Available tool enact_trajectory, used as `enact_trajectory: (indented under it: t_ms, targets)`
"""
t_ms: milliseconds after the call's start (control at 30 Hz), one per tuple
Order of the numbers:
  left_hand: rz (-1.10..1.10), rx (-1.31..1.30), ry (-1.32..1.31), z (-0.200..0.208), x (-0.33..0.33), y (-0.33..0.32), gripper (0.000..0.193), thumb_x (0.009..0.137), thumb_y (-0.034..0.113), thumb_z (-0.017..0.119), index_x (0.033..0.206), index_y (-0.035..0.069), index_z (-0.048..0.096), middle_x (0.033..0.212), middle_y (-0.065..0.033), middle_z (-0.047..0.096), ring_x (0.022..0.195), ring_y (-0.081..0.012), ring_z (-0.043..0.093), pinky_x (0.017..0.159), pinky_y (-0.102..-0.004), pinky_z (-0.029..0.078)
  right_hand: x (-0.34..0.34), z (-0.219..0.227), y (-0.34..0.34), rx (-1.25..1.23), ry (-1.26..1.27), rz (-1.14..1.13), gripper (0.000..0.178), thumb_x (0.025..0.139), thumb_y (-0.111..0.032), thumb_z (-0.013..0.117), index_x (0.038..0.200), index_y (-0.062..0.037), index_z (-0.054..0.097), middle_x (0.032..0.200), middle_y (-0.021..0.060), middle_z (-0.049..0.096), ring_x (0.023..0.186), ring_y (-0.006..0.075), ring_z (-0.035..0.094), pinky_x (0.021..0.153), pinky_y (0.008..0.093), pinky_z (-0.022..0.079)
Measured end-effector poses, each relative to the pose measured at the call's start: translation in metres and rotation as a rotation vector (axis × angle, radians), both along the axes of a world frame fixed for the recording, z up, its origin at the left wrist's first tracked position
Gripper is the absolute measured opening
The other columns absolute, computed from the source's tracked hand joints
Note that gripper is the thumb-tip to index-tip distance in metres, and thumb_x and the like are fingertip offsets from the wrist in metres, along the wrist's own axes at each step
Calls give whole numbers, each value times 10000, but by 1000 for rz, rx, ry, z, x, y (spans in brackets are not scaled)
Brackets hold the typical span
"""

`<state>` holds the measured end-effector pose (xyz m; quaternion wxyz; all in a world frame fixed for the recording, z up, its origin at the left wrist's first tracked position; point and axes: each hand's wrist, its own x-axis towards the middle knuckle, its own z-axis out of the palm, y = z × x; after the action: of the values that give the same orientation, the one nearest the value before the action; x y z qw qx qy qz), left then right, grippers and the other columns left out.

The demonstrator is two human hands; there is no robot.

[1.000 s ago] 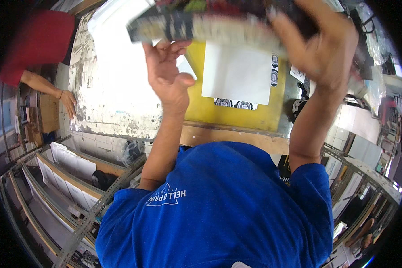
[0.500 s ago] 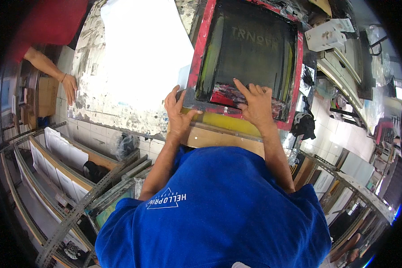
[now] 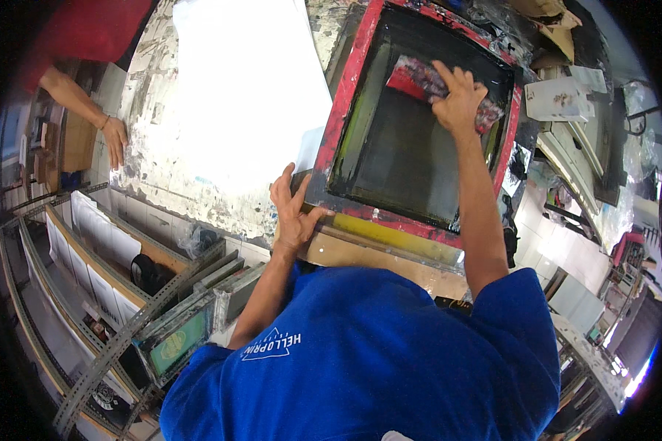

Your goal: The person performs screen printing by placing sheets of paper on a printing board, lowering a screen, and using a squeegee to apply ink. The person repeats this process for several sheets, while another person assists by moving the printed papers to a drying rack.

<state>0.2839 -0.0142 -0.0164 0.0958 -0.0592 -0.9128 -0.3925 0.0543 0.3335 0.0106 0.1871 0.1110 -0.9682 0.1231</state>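
Observation:
In front of me lies a printing screen (image 3: 335, 121) with a red, ink-stained frame and dark mesh. My right hand (image 3: 460, 103) is closed on a squeegee (image 3: 410, 78), red and smeared with dark ink, with the index finger stretched out over it. The squeegee lies across the far part of the mesh, slightly blurred. My left hand (image 3: 294, 213) grips the near left corner of the frame, its thumb and fingers spread around that corner. A large white sheet (image 3: 246, 95) is on the table just left of the screen.
Another person's hand (image 3: 114, 142) rests at the left edge of the paint-splattered table (image 3: 151, 117). Below left stands a metal rack (image 3: 125, 360) with boards and frames. A yellow strip (image 3: 390, 234) runs along the screen's near edge. At the right are a white box (image 3: 559, 99) and shelving.
My right hand has pushed the squeegee from the near end of the mesh to its far part. The left hand stays at the frame's corner. The view has shifted a little.

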Motion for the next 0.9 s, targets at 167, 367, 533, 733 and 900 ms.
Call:
enact_trajectory:
  t_ms: [167, 367, 533, 733, 900]
  targets:
    - [-4, -8, -33, -1, 2, -1, 836, 604, 317, 917, 1342, 36, 644, 1526, -264, 414, 1348, -431, 391, 1119, -538, 302, -70, -6, 22, 45, 57, 9, 776, 614, -189, 712, 1378, -291, 625, 1016, 47, 592, 1064, 267, 552, 908, 479, 347]
    - [13, 55, -21, -7, 6, -1, 853, 615, 348, 908, 1370, 63, 631, 1538, -264, 408, 1350, -435, 397, 1122, -538, 302, -133, 10, 49, -5, -39, 102, 630, 742, -228, 757, 1361, -276, 650, 1071, 79, 685, 1076, 326, 627, 907, 527, 409]
    - [6, 49, -10, -8, 6, -2, 885, 617, 408, 899, 1384, 67, 620, 1528, -253, 428, 1350, -425, 405, 1118, -537, 304, -151, 5, 53, -77, 116, 185, 573, 778, -186, 762, 1337, -283, 676, 1194, 113, 726, 1087, 327, 666, 897, 464, 491]
    - [2, 62, -53, -4, 7, -3, 925, 642, 493, 880, 1383, 14, 600, 1354, -213, 542, 1270, -375, 448, 1091, -498, 327, -120, 60, 50, -326, -254, -131, 603, 783, -76, 779, 1356, -234, 678, 1175, 85, 748, 1020, 175, 682, 917, 277, 485]
    - [58, 195, -23, -11, 10, 2, 915, 652, 442, 904, 1386, -6, 590, 1291, -159, 577, 1225, -332, 462, 1077, -458, 341, -63, 54, 80, -798, -217, -24, 658, 786, 1, 774, 1400, -195, 643, 1325, 85, 686, 1162, 176, 638, 1017, 283, 464]
